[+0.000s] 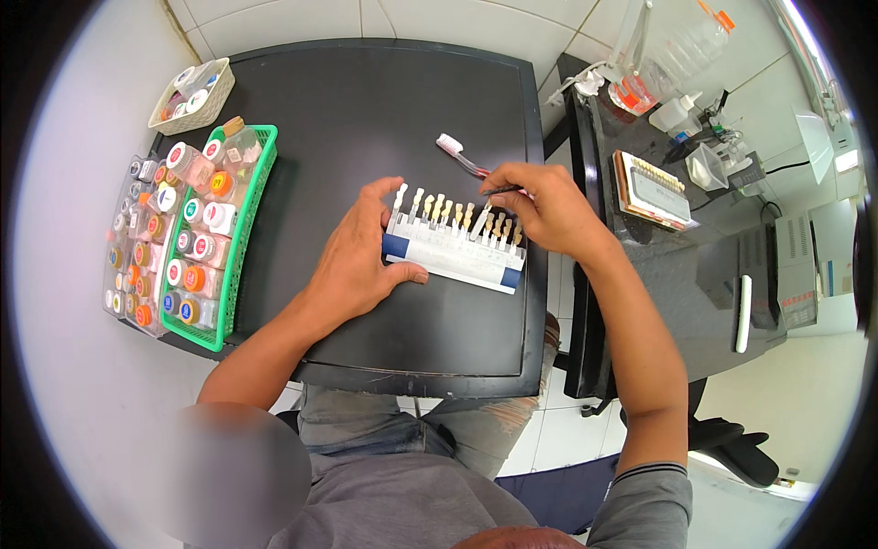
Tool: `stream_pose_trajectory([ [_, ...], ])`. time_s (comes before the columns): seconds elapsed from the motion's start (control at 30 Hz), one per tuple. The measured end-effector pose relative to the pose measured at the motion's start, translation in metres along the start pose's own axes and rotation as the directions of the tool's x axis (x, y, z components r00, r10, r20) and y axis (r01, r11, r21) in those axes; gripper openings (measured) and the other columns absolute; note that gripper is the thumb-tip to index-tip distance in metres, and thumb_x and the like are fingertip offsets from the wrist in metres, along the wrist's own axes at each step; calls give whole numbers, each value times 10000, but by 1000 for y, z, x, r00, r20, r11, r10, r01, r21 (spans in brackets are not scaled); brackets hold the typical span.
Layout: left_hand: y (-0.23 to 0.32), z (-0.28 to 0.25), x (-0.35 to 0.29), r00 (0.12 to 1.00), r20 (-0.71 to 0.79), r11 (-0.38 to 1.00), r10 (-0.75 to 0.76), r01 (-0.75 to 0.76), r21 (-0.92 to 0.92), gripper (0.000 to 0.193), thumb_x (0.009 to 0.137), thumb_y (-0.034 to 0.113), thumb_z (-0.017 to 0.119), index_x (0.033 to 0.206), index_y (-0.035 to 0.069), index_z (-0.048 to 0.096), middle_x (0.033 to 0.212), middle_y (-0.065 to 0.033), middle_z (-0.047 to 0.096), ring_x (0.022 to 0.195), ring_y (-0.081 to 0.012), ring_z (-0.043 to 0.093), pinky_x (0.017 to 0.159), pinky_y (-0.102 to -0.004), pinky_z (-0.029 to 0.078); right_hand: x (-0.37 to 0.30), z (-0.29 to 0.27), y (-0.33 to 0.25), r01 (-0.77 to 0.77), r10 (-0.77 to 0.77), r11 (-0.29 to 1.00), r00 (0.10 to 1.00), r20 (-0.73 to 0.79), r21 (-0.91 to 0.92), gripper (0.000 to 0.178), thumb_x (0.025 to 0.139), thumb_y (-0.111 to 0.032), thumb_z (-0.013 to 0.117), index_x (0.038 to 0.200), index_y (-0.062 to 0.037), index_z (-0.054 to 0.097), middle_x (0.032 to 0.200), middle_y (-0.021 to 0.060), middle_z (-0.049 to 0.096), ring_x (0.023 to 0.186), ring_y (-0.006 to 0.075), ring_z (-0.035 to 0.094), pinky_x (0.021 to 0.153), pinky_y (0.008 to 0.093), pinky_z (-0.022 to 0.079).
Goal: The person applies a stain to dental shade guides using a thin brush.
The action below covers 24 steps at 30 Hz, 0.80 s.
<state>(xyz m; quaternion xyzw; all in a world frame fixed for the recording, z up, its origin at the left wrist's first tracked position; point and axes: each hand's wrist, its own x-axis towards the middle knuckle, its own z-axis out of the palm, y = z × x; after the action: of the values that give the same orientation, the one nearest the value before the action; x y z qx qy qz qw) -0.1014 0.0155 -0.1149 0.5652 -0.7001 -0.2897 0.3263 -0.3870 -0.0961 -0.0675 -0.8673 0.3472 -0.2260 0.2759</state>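
A tooth shade guide (455,260), a white holder with blue ends, lies slightly slanted on the black table. Several tooth-coloured tabs (439,209) stand in a row along its far edge. My left hand (358,240) grips its left end, thumb at the near edge and fingers bent around the side. Over the right part of the row, my right hand (547,203) is closed in a pinch on a thin dark stick (501,190). A pale tab (479,221) leans just below those fingertips; whether they touch it, I cannot tell. Beyond the right hand lies a toothbrush (450,145), its handle end hidden.
At the left, a green basket (273,151) and a clear box (112,229) hold several small jars. A cream basket (219,99) sits at the far left corner. On the dark side counter are another shade guide (651,190), bottles (675,113) and a white stick (744,313).
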Motion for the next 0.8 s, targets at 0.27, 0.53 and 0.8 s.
stream_pose_trajectory([
  [0.27, -2, 8, 0, 999, -20, 996, 32, -33, -82, 1192, 705, 146, 1084, 1640, 67, 348, 1211, -142, 587, 1097, -289, 661, 980, -417, 583, -4, -2, -1, 25, -25, 998, 1000, -10, 52, 190, 962, 49, 753, 1146, 10, 779, 1051, 177, 833, 924, 306, 811, 818, 381, 615],
  [0.53, -3, 9, 1, 999, -19, 992, 39, -41, -120, 1218, 723, 134, 1075, 1667, 76, 308, 1204, -138, 590, 1094, -286, 668, 990, -423, 585, -7, -3, -8, 55, -49, 995, 996, -71, 86, 187, 972, -11, 769, 1157, 15, 772, 1002, 190, 821, 897, 326, 809, 825, 400, 616],
  [0.8, -4, 8, 1, 999, -22, 993, 45, -47, -109, 1218, 732, 114, 1068, 1676, 89, 300, 1198, -134, 591, 1076, -277, 674, 989, -412, 584, -8, -6, -9, 14, -12, 997, 999, -35, 75, 190, 971, 20, 742, 1160, 16, 759, 1043, 197, 814, 916, 354, 795, 846, 407, 613],
])
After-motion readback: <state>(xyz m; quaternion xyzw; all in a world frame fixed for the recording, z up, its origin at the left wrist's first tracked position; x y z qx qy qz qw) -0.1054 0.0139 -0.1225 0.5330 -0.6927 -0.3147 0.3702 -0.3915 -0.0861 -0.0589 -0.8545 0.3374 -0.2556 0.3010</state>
